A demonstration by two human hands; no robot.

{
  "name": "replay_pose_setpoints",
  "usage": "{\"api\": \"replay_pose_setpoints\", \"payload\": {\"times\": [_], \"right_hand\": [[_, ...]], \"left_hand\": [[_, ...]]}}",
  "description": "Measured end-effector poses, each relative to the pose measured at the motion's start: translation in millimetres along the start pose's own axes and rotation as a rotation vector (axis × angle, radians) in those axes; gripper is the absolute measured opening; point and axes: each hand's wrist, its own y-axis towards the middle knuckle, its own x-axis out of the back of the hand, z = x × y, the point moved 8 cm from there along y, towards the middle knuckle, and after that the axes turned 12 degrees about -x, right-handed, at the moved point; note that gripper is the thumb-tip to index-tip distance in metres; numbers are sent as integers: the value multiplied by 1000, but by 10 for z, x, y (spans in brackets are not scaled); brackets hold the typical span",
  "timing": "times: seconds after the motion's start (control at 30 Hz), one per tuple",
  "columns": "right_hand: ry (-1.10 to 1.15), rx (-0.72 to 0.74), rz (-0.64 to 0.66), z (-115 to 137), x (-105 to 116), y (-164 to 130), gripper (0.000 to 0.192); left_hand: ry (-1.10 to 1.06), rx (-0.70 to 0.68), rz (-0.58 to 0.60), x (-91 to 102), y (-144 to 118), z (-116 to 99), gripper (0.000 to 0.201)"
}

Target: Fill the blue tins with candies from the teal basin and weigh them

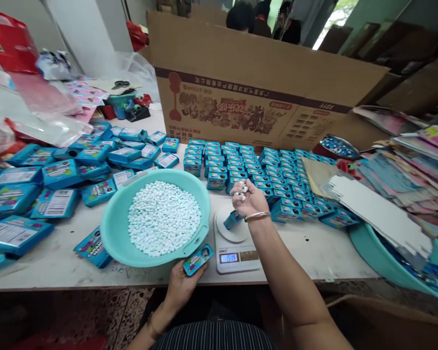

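My left hand point(180, 288) is closed around a small blue printed tin point(198, 259), held at the table's front edge just below the turquoise basin. That basin point(113, 243) holds a heap of small white candies point(164, 218). My right hand point(251, 199) is raised over the white digital scale point(222, 265), palm up with its fingers curled around several of the white candies. On the scale's round plate another blue tin point(232, 220) stands, partly hidden under my right wrist. The scale's display point(229, 257) is lit.
Rows of stacked blue tins point(237, 165) stand behind the scale, against a large cardboard box point(277, 68). Loose blue boxes point(62, 175) are heaped at the left. At the right, a turquoise basin point(372, 253) carries white card. People are visible beyond the cardboard.
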Motion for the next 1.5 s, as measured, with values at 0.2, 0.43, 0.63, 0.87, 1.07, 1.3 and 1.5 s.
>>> {"api": "replay_pose_setpoints", "payload": {"times": [0.2, 0.43, 0.63, 0.87, 1.07, 1.3, 1.5], "right_hand": [[25, 122, 58, 301, -16, -24, 25], [103, 126, 87, 230, -71, 59, 26], [117, 228, 114, 433, 49, -109, 23], [278, 180, 106, 541, 209, -162, 20], [249, 213, -94, 619, 486, -216, 24], [37, 407, -368, 445, 578, -210, 28], [-87, 548, -387, 447, 539, -271, 24]], "left_hand": [[21, -16, 32, -21, 67, -59, 36], [19, 24, 40, -22, 67, -65, 43], [32, 19, 31, -9, 75, -84, 45], [54, -11, -7, 15, 71, -58, 44], [50, -23, -12, 7, 77, -115, 42], [47, -39, 3, -8, 60, -95, 37], [40, -44, 21, -31, 54, -116, 34]]}}
